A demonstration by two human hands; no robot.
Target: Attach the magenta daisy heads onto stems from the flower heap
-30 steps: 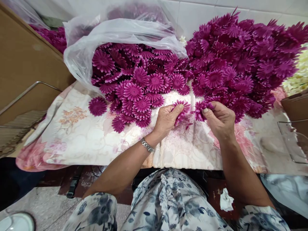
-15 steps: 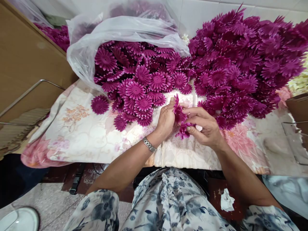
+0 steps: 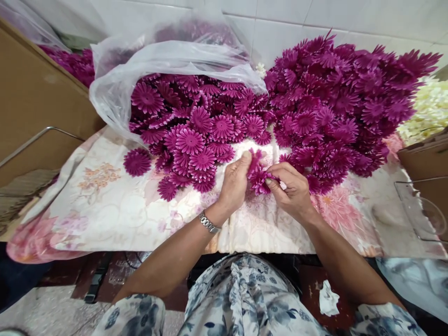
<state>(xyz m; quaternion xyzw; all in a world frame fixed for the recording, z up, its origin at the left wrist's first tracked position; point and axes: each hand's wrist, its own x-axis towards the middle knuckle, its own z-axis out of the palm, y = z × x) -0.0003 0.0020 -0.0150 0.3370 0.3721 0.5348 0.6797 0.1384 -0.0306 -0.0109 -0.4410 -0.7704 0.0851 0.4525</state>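
Observation:
Above the cloth, my left hand (image 3: 237, 179) is closed on a magenta artificial flower (image 3: 256, 158), its thumb pointing up beside the petals. Just right of it, my right hand (image 3: 292, 190) pinches a second magenta flower (image 3: 259, 181) by its edge or back. A small whitish bit (image 3: 283, 185) shows between the right fingers; I cannot make out what it is. Both flowers are close together and partly hidden by the fingers. Beyond the hands lie a heap of loose magenta flowers (image 3: 203, 158) and, to the right, a bigger pile of fuller magenta flowers (image 3: 336, 112).
A clear plastic bag (image 3: 108, 100) opens over the left heap. Cardboard boxes stand at the left (image 3: 38, 98) and right (image 3: 425, 168). Pale flowers (image 3: 425, 109) lie at the far right. A floral cloth (image 3: 133, 224) covers the table; crumpled white paper (image 3: 329, 298) lies below its edge.
My right hand has brought its flower up and left, closer to the one in my left hand. The camera view has shifted slightly.

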